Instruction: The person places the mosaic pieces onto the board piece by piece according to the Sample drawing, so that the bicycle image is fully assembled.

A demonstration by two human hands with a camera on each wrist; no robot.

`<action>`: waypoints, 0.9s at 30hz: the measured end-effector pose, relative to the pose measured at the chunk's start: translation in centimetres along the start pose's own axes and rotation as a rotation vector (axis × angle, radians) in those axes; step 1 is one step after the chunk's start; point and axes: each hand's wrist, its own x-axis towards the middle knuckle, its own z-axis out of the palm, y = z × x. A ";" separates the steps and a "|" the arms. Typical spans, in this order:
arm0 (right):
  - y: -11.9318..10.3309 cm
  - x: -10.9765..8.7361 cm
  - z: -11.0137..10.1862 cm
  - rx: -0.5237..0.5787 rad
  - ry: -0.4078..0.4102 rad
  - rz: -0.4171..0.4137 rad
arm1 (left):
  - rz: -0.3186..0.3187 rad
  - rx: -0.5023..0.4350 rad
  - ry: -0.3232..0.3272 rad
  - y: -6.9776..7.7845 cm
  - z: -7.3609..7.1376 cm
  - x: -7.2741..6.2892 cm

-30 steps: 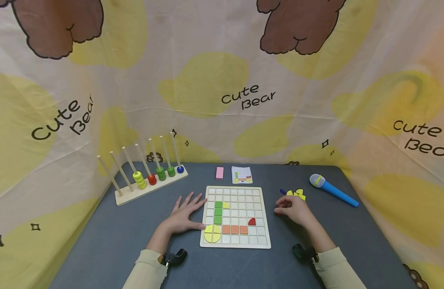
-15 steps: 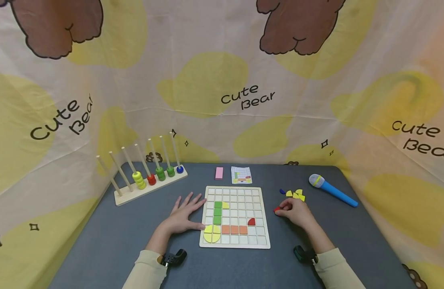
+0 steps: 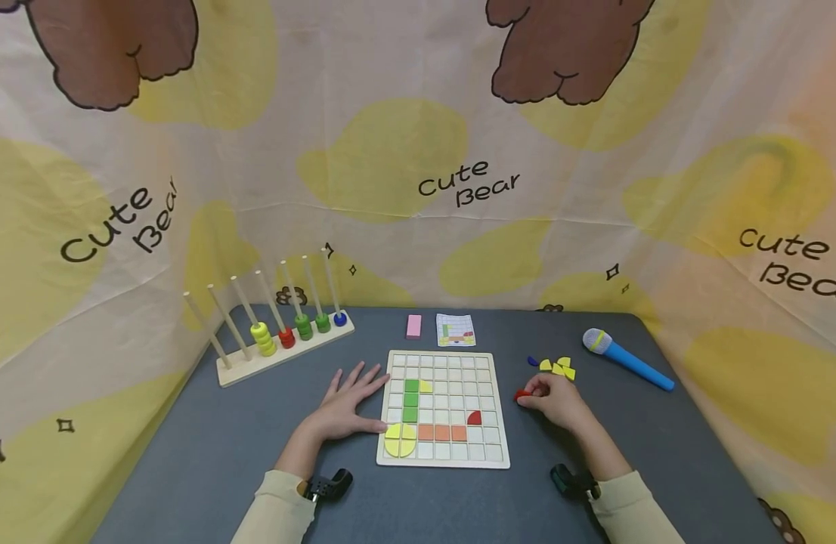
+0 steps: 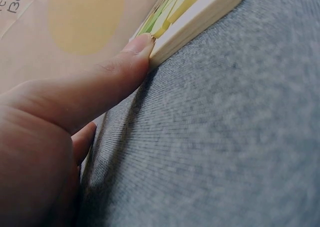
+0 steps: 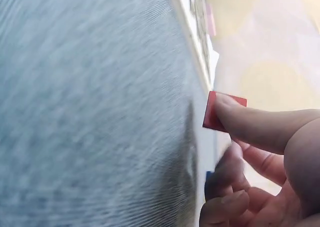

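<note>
A wooden grid board (image 3: 442, 393) lies mid-table, with green squares (image 3: 410, 400), orange squares (image 3: 442, 433), a yellow circle of quarter pieces (image 3: 400, 440), a small yellow piece (image 3: 425, 387) and a red quarter piece (image 3: 475, 418) in its cells. My left hand (image 3: 345, 408) is spread at the board's left side; in the left wrist view its thumb touches the wooden edge (image 4: 195, 29). Right of the board, my right hand (image 3: 557, 399) pinches a red tile (image 5: 212, 114) between thumb and fingers. Its full outline is partly hidden by the thumb.
Several yellow pieces (image 3: 558, 367) and a dark blue piece (image 3: 532, 361) lie beyond my right hand. A toy microphone (image 3: 627, 359) is at the right. Behind the board are a pattern card (image 3: 455, 330) and a pink block (image 3: 414, 326). A pegged bead counter (image 3: 285, 347) stands back left.
The red tile, mostly hidden a second ago, now shows at my right fingertips. The right hand has shifted very slightly; the left hand and the board stay in place.
</note>
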 end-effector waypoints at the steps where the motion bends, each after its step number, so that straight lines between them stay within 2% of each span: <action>1: -0.1 0.0 0.0 0.003 0.000 -0.007 | 0.000 0.002 -0.001 0.0 0.0 0.0; 11: -2.5 -0.7 0.0 0.022 -0.050 -0.094 | -0.010 -0.004 -0.005 0.0 0.1 0.1; 17: -3.6 -1.1 0.7 0.055 -0.099 -0.101 | -0.008 -0.006 0.003 0.0 0.2 0.1; 22: -3.9 -1.0 1.5 0.044 -0.111 -0.090 | -0.002 -0.003 0.003 -0.1 0.2 0.2; 27: -3.7 -0.9 2.3 0.024 -0.133 -0.118 | -0.005 -0.005 0.001 0.0 0.1 0.2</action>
